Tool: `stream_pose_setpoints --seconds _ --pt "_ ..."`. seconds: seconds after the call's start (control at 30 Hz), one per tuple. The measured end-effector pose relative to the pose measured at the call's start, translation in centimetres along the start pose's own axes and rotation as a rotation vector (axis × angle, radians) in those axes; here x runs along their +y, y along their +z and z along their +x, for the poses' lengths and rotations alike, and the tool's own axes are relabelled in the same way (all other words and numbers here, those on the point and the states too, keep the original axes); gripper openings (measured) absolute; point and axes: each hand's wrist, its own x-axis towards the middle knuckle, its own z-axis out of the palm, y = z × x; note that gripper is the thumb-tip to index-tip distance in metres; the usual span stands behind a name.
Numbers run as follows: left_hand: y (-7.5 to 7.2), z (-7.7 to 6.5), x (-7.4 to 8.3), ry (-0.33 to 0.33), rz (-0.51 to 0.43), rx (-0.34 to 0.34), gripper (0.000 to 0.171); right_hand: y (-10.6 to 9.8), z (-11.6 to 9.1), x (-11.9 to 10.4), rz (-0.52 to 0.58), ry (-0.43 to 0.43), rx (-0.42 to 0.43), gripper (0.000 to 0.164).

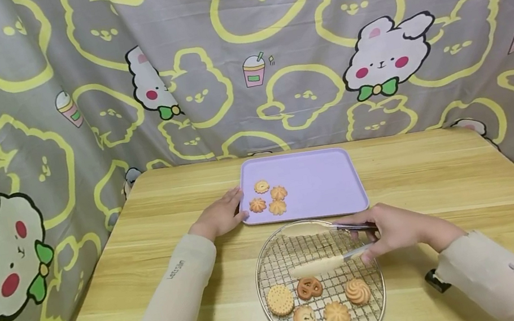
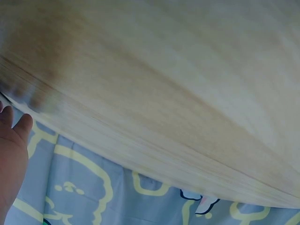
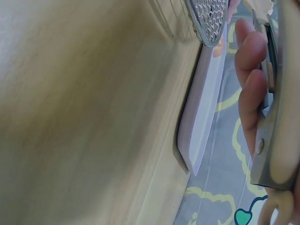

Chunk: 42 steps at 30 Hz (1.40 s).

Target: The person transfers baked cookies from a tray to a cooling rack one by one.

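Note:
My left hand (image 1: 219,215) rests at the left edge of the purple tray (image 1: 323,183), its fingers laid along the rim. Several small cookies (image 1: 278,206) lie on the tray's left side. My right hand (image 1: 398,228) grips a pair of tongs (image 1: 318,267) with cream tips, seen close up in the right wrist view, where the tongs (image 3: 276,122) cross the fingers. The tips are spread apart above the round wire rack (image 1: 258,275), with nothing between them. On the rack's near half lie a pretzel cookie (image 1: 309,288), a round dotted biscuit (image 1: 280,300), a swirl cookie (image 1: 357,292) and others.
The rack stands on the wooden table (image 1: 197,320), just in front of the tray. A patterned curtain (image 1: 286,35) hangs behind and to the sides of the table. A small black object (image 1: 437,281) shows beside the right sleeve.

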Motion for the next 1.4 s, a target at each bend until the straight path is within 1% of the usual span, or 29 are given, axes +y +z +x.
stream_pose_setpoints --seconds 0.2,0.4,0.83,1.0,1.17,1.4 --pt "0.0 0.1 0.0 0.002 -0.001 0.002 0.071 -0.1 0.4 0.2 -0.005 0.025 0.017 0.079" --pt "0.1 0.0 0.1 0.007 -0.002 0.01 0.071 -0.2 0.7 0.4 -0.009 0.041 0.031 0.085" --pt "0.1 -0.1 0.2 -0.002 -0.007 0.01 0.071 -0.9 1.9 -0.1 -0.016 0.087 0.086 0.091" --pt "0.1 -0.1 0.2 0.002 -0.008 0.012 0.071 -1.2 2.4 -0.2 -0.038 0.111 0.105 0.093" --pt "0.0 -0.2 0.2 -0.001 -0.008 0.008 0.07 -1.5 3.0 0.1 -0.072 0.108 0.127 0.092" --pt "0.0 -0.1 0.1 -0.005 -0.009 0.012 0.07 -2.1 3.9 0.7 -0.111 0.135 0.13 0.09"
